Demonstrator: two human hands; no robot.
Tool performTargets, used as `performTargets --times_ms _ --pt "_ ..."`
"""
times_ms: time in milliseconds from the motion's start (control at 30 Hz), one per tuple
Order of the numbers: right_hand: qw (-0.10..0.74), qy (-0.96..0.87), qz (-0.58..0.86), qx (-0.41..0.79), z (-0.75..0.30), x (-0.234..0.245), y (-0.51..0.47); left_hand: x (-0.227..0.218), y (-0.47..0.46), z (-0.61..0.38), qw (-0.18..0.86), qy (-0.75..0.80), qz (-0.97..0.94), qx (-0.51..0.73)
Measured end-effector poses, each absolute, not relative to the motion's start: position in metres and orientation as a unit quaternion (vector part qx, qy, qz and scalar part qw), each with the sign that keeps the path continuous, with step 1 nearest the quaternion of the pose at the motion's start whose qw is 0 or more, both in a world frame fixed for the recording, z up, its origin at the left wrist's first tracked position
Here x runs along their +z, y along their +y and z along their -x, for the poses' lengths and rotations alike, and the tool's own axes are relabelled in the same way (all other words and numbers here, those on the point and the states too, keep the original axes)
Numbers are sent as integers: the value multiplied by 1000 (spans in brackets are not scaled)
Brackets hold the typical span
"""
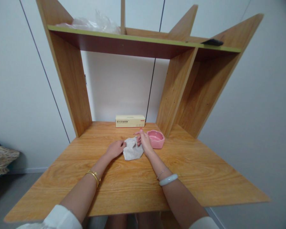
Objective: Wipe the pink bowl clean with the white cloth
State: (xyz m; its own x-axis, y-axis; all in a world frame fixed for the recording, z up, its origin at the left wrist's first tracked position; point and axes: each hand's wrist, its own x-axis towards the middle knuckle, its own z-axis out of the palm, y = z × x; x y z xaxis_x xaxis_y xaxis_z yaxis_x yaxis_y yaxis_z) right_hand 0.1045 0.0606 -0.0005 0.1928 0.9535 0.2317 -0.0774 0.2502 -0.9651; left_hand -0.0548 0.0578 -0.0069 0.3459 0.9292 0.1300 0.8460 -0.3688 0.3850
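Note:
A crumpled pale grey cloth (133, 151) lies on the wooden desk between my hands. My left hand (116, 149) is closed at its left edge, fingers curled onto the fabric. Above the cloth's right side, my right hand (144, 142) is turned on its side with the fingers apart, not gripping anything. Just right of that hand stands a pink bowl (158, 144) with a wavy rim; nothing shows inside it. My right wrist hides part of the cloth's right edge.
Behind the hands, a long cream box (130, 121) with printing sits at the back of the desk (124, 184). Wooden uprights and an overhead shelf (133, 37) frame the space. A clear plastic bag (95, 25) and a flat black object (212, 42) rest on the shelf.

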Motion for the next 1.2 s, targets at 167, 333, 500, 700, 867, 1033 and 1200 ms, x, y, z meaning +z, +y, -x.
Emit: performTargets --times_ms 167,333,500,700,867,1033,1200 --pt "612 -512 459 390 -104 -2 59 -7 58 55 126 546 -811 167" --pt "568 -584 471 340 -103 0 59 -7 58 54 128 548 -810 169" --pt "476 -652 539 240 -107 19 52 -7 59 55 132 551 -807 169" --pt "258 -767 584 66 -100 38 15 -7 59 55 143 555 -801 176" --pt "140 -809 570 -32 -89 30 -10 -6 58 55 152 551 -797 197" --pt "90 -802 588 -44 -81 20 -13 -7 57 52 167 528 -799 233" --pt "140 -779 611 -26 -86 20 -9 -9 63 55 182 512 -787 291"
